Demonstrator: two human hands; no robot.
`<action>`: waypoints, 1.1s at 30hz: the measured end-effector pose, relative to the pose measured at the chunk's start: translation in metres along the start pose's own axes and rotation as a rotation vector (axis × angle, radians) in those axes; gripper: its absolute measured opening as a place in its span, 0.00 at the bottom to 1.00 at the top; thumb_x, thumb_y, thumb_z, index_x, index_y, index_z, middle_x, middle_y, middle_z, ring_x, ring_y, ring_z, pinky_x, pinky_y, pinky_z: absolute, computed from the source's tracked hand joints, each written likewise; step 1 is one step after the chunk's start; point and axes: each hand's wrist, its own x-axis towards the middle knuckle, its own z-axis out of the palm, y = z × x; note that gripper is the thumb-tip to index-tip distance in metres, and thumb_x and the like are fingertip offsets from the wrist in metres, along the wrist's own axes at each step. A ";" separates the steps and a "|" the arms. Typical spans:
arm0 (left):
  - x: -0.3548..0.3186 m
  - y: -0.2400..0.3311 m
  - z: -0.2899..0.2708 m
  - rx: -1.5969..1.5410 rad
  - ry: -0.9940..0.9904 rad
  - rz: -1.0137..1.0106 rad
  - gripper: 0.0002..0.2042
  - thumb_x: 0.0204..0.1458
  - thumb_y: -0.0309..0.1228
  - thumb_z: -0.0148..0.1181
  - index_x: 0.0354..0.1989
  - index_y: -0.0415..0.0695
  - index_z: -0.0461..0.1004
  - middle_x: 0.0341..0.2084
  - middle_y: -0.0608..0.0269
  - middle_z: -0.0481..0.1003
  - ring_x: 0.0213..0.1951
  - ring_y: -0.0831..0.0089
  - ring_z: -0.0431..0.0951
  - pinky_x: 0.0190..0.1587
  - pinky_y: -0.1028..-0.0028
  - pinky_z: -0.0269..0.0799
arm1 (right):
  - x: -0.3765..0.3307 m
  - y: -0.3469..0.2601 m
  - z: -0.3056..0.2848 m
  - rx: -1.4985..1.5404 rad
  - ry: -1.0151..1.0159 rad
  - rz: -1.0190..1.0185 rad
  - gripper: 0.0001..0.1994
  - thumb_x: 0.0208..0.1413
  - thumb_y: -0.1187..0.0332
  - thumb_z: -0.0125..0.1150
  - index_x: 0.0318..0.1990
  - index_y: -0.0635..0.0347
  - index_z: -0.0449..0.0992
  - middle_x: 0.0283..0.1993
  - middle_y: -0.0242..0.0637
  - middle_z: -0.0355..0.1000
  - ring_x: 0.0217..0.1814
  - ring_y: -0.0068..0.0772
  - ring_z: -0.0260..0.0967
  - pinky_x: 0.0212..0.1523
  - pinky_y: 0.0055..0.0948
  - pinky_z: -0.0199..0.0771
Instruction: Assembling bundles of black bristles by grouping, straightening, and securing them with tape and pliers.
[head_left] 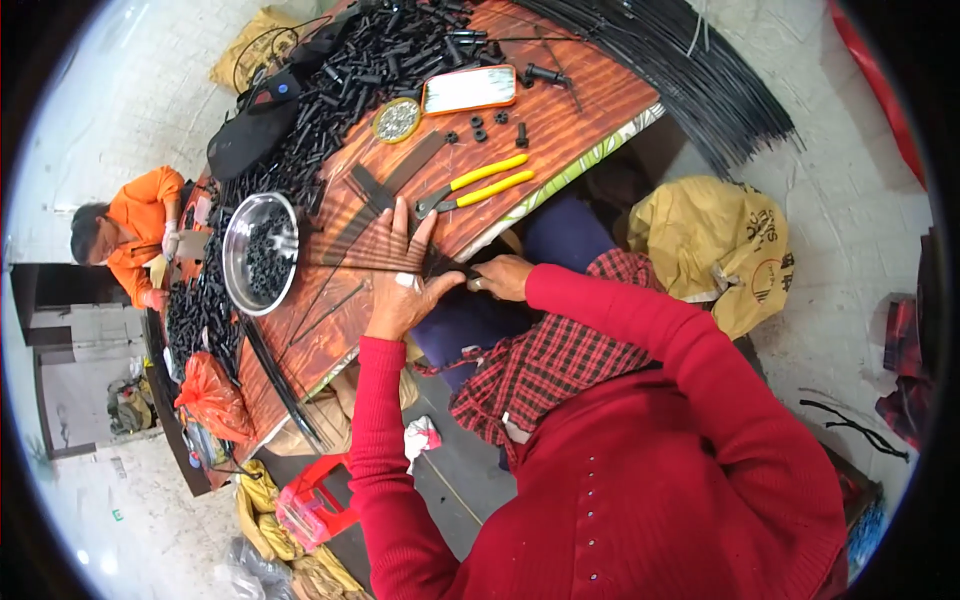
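Observation:
My left hand (402, 290) rests with outstretched fingers against a fan-shaped spread of thin dark strips (355, 243) at the table's near edge. A white wrap shows on this hand. My right hand (503, 278), a ring on one finger, is closed around the narrow dark end of that spread; its grip is partly hidden. Just beyond my fingers lie yellow-handled cutting pliers (487, 182) and a flat dark strip (415, 162). To the left stands a steel bowl (232, 262) holding small black parts (268, 255).
A heap of black plastic parts (345, 105) covers the table's far side, near an orange-rimmed tray (468, 90) and a round dish of small metal pieces (397, 120). Long black rods (690, 80) overhang the right. A yellow sack (715, 245) stands beside me; a person in orange (145, 225) works at left.

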 end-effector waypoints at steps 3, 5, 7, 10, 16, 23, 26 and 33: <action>0.003 -0.004 0.004 0.101 0.011 -0.015 0.45 0.41 0.45 0.75 0.70 0.50 0.61 0.74 0.48 0.46 0.72 0.40 0.48 0.70 0.47 0.48 | 0.014 0.004 -0.006 -0.217 0.017 0.053 0.16 0.64 0.58 0.53 0.52 0.57 0.76 0.47 0.52 0.77 0.51 0.58 0.74 0.52 0.50 0.72; 0.004 -0.002 0.006 0.074 0.005 -0.007 0.44 0.42 0.44 0.74 0.70 0.50 0.61 0.74 0.48 0.46 0.72 0.40 0.48 0.71 0.47 0.48 | 0.021 0.003 -0.002 -0.281 0.066 0.068 0.17 0.62 0.57 0.54 0.52 0.56 0.76 0.47 0.52 0.77 0.51 0.57 0.74 0.51 0.51 0.73; 0.016 0.009 0.009 0.031 -0.027 -0.023 0.43 0.43 0.38 0.74 0.70 0.50 0.60 0.74 0.46 0.47 0.72 0.39 0.48 0.71 0.47 0.48 | 0.024 0.030 0.010 -0.390 0.248 -0.013 0.19 0.60 0.56 0.56 0.52 0.58 0.76 0.50 0.54 0.76 0.53 0.58 0.73 0.52 0.52 0.73; 0.011 0.008 0.007 0.010 -0.012 -0.044 0.43 0.43 0.41 0.73 0.70 0.48 0.60 0.74 0.46 0.47 0.72 0.38 0.48 0.71 0.47 0.48 | 0.028 0.019 0.005 -0.330 0.079 0.061 0.22 0.60 0.53 0.56 0.55 0.59 0.75 0.53 0.53 0.75 0.55 0.57 0.72 0.56 0.50 0.72; 0.006 0.004 0.011 0.036 0.020 -0.083 0.41 0.47 0.45 0.72 0.69 0.48 0.61 0.74 0.48 0.47 0.72 0.42 0.48 0.70 0.48 0.49 | 0.012 -0.005 -0.019 -0.388 -0.075 0.065 0.25 0.59 0.51 0.58 0.56 0.60 0.73 0.55 0.54 0.73 0.57 0.57 0.71 0.58 0.49 0.71; 0.002 -0.002 -0.004 -0.040 0.097 -0.104 0.42 0.40 0.40 0.75 0.67 0.51 0.63 0.72 0.50 0.51 0.71 0.42 0.52 0.69 0.53 0.58 | -0.027 -0.059 -0.084 -0.227 -0.150 -0.034 0.17 0.59 0.59 0.60 0.51 0.58 0.77 0.48 0.49 0.77 0.50 0.52 0.76 0.52 0.44 0.74; -0.002 -0.007 -0.003 -0.060 0.129 -0.076 0.41 0.39 0.40 0.76 0.66 0.52 0.64 0.72 0.53 0.52 0.71 0.43 0.52 0.70 0.52 0.57 | -0.041 -0.121 -0.129 -0.122 -0.061 -0.020 0.10 0.58 0.70 0.61 0.45 0.61 0.80 0.43 0.45 0.79 0.48 0.45 0.77 0.49 0.37 0.75; -0.004 0.000 -0.001 0.032 0.137 -0.112 0.46 0.31 0.35 0.78 0.67 0.54 0.64 0.72 0.55 0.52 0.71 0.42 0.50 0.71 0.49 0.52 | 0.001 -0.143 -0.157 -0.621 0.478 -0.268 0.17 0.47 0.75 0.68 0.48 0.60 0.77 0.50 0.42 0.75 0.53 0.49 0.71 0.54 0.40 0.71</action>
